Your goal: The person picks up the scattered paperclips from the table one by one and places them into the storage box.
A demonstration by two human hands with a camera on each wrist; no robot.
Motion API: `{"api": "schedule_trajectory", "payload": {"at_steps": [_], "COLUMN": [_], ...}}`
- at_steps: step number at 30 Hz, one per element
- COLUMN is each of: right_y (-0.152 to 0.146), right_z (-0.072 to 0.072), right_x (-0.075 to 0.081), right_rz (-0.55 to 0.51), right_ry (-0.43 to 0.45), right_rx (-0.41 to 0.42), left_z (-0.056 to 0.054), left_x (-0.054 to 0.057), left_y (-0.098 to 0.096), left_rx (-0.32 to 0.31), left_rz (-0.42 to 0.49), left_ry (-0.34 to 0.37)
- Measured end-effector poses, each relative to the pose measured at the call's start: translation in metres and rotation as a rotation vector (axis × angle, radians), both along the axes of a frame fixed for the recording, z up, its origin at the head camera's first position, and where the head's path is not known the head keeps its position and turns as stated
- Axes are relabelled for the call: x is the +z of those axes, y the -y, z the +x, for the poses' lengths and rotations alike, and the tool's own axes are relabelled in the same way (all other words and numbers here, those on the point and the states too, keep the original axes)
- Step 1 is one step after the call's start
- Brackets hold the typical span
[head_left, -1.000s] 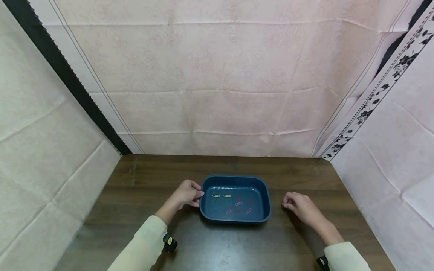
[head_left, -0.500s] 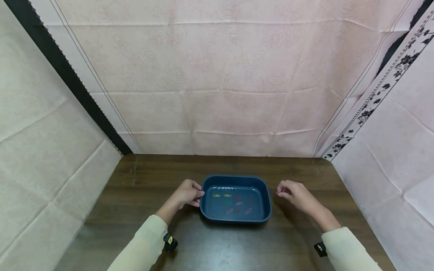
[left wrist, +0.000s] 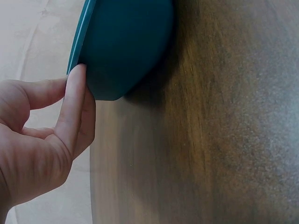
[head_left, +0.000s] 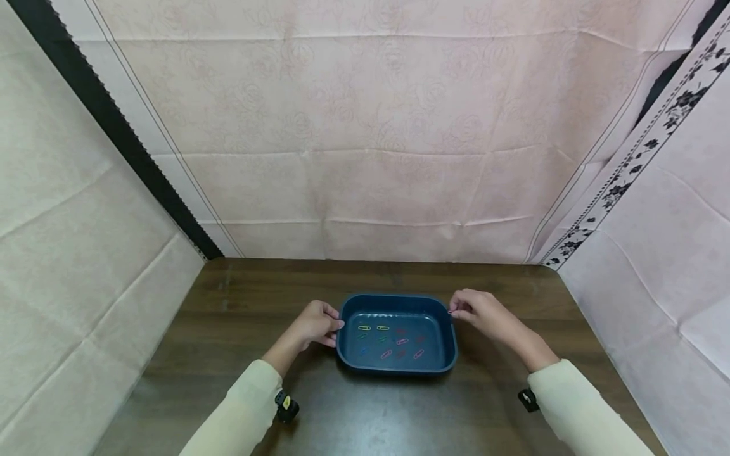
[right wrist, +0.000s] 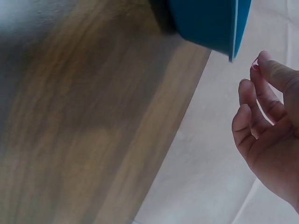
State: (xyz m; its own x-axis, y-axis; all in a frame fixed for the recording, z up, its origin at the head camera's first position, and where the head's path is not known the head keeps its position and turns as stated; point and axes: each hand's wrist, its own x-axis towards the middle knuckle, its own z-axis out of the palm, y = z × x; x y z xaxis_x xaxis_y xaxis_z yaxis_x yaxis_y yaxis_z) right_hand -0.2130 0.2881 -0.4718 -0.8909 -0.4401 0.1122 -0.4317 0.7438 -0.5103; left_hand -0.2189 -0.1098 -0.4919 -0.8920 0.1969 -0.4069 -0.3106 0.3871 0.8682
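Observation:
A dark blue rectangular tray (head_left: 397,366) stands on the wooden table, with several coloured paper clips lying on its floor, among them a yellow paper clip (head_left: 383,328) and a pink one (head_left: 418,353). My left hand (head_left: 316,327) pinches the tray's left rim between thumb and fingers, as the left wrist view also shows. At the tray's right rim, near its back corner, is my right hand (head_left: 482,310). Thumb and forefinger there pinch a small pinkish-red paper clip (right wrist: 255,66), mostly covered by the fingertips. In the right wrist view that hand is apart from the tray wall.
The brown table (head_left: 393,418) extends around the tray on every side. A pale patterned cloth (head_left: 365,145) hangs behind its back edge, and further cloth sheets slope down at left and right. A black camera (head_left: 528,399) sits on the right wrist.
My right hand has moved left and toward the back, from the table right of the tray to the tray's right rim, carrying the paper clip. The left hand and tray stay put.

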Motion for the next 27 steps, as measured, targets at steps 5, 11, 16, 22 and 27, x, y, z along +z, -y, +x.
{"api": "schedule_trajectory", "payload": {"at_steps": [5, 11, 16, 22, 27], "right_y": [0.014, 0.03, 0.041, 0.051, 0.058], "right_z": [-0.006, -0.013, -0.018, -0.023, -0.027], "right_x": [0.008, 0.016, 0.018, 0.013, 0.009], "right_rz": [0.028, 0.05, 0.067, 0.092, 0.124], "right_ry": [0.003, 0.009, 0.033, 0.04, 0.082], "right_rx": [0.054, 0.118, 0.164, 0.24, 0.274], "left_z": [0.0, 0.0, -0.002, -0.003, -0.002], "left_x": [-0.001, -0.001, -0.001, -0.003, -0.002], "left_y": [-0.001, 0.0, 0.001, 0.001, -0.001], "left_rx": [0.0, 0.003, 0.008, 0.002, 0.008], "left_rz": [0.001, 0.005, 0.007, 0.007, 0.007], "left_ry": [0.003, 0.007, 0.007, 0.013, 0.026]}}
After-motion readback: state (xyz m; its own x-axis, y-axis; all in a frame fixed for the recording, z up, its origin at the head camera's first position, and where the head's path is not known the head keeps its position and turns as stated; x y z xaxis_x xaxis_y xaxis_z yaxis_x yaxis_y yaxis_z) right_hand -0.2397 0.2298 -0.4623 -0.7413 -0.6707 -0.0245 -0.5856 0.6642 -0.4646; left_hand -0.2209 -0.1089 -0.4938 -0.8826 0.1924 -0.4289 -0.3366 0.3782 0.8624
